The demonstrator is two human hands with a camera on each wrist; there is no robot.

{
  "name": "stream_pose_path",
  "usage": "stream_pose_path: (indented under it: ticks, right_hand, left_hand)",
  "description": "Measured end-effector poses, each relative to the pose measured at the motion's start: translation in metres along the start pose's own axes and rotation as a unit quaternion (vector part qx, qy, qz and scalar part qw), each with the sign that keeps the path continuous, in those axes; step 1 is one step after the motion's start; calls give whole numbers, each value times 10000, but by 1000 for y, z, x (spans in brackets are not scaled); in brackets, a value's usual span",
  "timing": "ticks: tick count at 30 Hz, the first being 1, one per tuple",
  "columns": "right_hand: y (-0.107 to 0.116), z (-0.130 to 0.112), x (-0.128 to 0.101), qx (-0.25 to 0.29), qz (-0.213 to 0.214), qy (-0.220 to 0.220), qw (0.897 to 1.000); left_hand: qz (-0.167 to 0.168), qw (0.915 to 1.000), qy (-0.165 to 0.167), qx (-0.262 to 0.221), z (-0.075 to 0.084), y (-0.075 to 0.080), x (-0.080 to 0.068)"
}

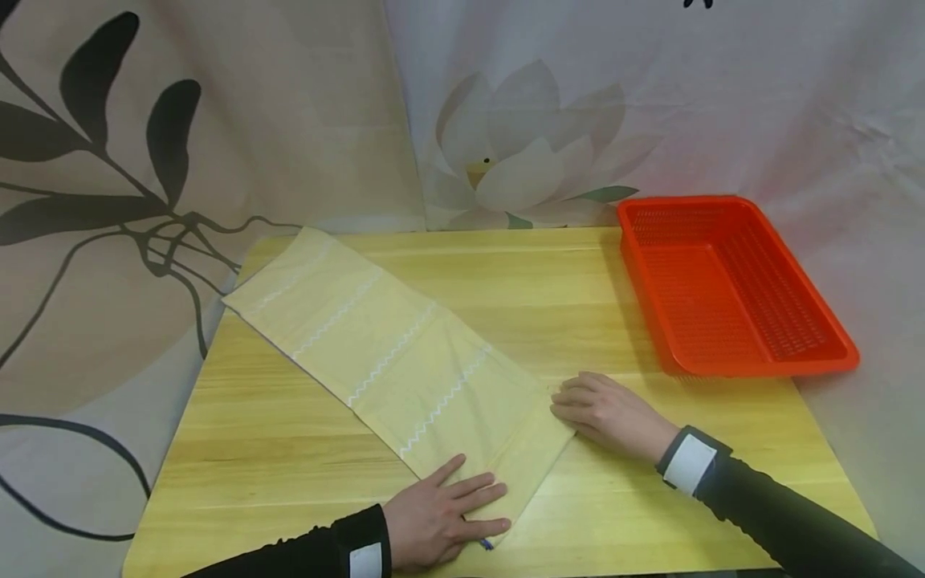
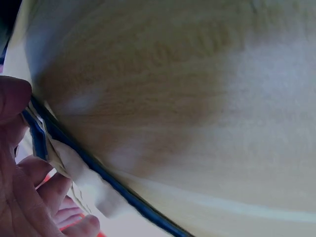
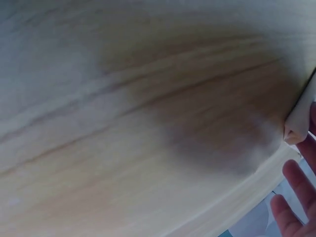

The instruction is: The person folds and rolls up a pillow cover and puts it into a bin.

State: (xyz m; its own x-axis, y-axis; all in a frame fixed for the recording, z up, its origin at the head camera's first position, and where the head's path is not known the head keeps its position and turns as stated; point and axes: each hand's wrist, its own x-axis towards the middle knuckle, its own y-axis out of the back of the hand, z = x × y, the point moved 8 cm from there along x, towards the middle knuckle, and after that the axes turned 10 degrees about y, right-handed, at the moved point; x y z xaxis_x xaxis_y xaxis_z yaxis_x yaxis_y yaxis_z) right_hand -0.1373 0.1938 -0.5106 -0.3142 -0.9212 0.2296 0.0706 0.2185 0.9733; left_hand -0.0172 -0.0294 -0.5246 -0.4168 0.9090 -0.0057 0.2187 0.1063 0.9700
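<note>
A long pale yellow folded cloth [image 1: 390,345] with white zigzag stitch lines lies diagonally across the table, its far end at the back left edge. My left hand [image 1: 444,518] rests on its near corner with fingers spread, and a bit of blue shows beneath. In the left wrist view, a dark blue edging [image 2: 118,185] runs along the cloth beside the fingers. At the cloth's right corner lies my right hand [image 1: 610,413], fingers fairly straight and touching the edge. The right wrist view shows a folded cloth corner [image 3: 297,126] against those fingers.
An orange-red plastic basket [image 1: 711,365] stands at the table's back right, partly past its side edge. Under the cloth is a wood-grain table [image 1: 289,449]. Behind it hangs a curtain [image 1: 303,120] printed with leaves and a flower.
</note>
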Motion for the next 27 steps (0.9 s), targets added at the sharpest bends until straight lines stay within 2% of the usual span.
stream_pose_path:
  ticks: [5,8,12,16,20,23,27]
  right_hand:
    - [2,-2,3,-9,-57,-22,10000]
    - [6,-7,5,-98,11,100,9999]
    - [16,-18,6,-185,324,440,9983]
    - [18,-27,4,-232,447,584,9970]
    - [11,-28,1,-335,267,551,9976]
    - [6,-27,0,-351,111,515,9980]
    - [2,-23,-1,-289,-35,461,9985]
  left_hand:
    - [38,10000,31,-84,3,0,-1]
    - [231,9986,90,-461,2,5,0]
    - [698,9919,196,-1040,-2,25,9]
    - [1024,9889,269,-1041,0,41,23]
    - [888,9919,209,-888,9,43,33]
    - [674,9942,192,-818,16,38,37]
    - [464,9952,380,-769,19,30,39]
